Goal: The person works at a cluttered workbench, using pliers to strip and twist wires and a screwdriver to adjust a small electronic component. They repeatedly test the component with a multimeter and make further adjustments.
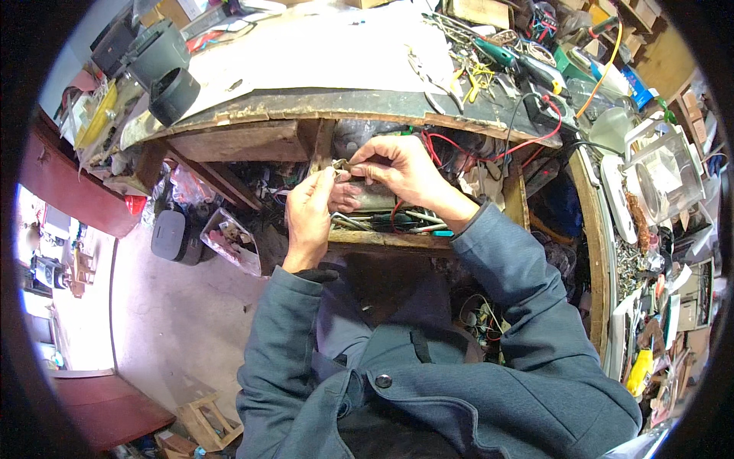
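Observation:
My left hand (307,214) and my right hand (394,174) meet over an open drawer at the front of the workbench. Between their fingertips is a small metallic piece (340,165), too tiny to make out fully, pinched by both thumbs and fingers. Just below lie a pinkish, smudged surface (345,197) and several tools (417,223) along the drawer's front. A red cable (440,149) loops beside my right hand.
A worktop (313,42) holds black containers (172,96), pliers (428,84) and tangled tools. Clutter and clear plastic bins (661,176) crowd the right side. A small box (229,241) and a dark grey case (174,233) sit low at left, near a bright doorway.

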{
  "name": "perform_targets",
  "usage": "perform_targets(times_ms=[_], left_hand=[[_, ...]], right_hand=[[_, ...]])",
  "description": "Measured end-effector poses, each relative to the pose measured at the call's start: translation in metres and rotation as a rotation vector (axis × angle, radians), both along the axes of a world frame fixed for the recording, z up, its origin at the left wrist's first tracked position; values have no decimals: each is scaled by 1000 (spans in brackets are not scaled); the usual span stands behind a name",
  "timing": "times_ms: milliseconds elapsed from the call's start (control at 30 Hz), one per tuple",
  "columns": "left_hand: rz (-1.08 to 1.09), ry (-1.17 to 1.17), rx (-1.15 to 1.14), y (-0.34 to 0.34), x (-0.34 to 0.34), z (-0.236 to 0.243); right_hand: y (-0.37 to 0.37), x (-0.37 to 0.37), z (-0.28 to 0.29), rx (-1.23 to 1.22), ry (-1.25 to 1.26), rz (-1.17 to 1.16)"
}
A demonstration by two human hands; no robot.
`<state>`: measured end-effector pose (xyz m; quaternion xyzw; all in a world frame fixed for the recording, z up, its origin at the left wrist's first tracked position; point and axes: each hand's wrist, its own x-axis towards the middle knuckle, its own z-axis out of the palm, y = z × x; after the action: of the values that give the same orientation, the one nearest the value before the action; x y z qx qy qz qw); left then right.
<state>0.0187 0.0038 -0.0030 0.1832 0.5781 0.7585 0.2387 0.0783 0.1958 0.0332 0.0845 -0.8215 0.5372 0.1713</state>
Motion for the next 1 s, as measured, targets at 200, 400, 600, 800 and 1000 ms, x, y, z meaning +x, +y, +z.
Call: perform_targets(times_ms=[200,400,600,800,1000], left_hand=[[35,-4,61,0,2,2],[130,186,43,4,9,-4],[181,233,59,4,12,-10],[195,289,13,5,12,-14],[247,411,-79,6,16,-13]], right_hand=[[1,-1,-4,61,80,-2],[5,-5,-10,45,127,46],[2,-3,-2,65,114,36],[1,0,-2,-1,38,31],[3,-1,-2,-95,-140,56]])
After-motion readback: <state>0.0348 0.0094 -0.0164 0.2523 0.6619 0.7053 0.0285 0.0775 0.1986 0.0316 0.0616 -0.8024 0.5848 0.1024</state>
